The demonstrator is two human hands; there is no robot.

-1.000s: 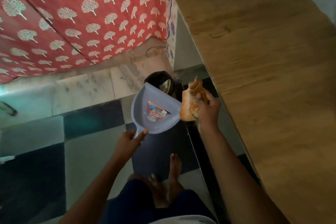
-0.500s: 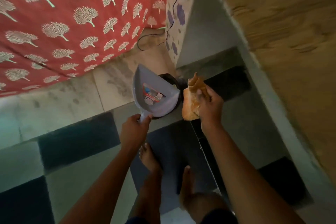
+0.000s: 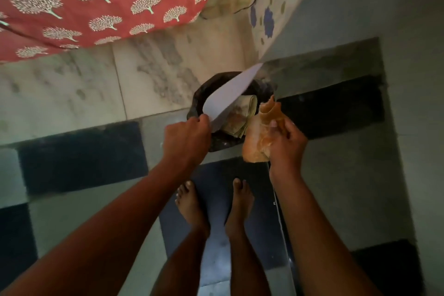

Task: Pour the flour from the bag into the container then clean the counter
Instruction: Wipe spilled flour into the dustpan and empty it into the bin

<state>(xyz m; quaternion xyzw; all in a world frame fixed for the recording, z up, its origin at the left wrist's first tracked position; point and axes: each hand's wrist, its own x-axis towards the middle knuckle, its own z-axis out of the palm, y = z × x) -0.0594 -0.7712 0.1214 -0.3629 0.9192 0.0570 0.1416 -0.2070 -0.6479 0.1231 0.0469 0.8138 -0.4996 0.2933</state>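
- We note the left hand (image 3: 186, 139), fingers curled round the handle of the grey dustpan (image 3: 230, 94), which is tipped on edge over the black bin (image 3: 217, 143).
- Right hand (image 3: 287, 138): fingers clutch an orange cloth (image 3: 255, 144) just beside the bin.
- Folded brownish paper (image 3: 242, 115) lies inside the bin.

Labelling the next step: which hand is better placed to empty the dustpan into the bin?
Left. The left hand grips the dustpan, tilted over the bin; the right hand holds a cloth beside it.
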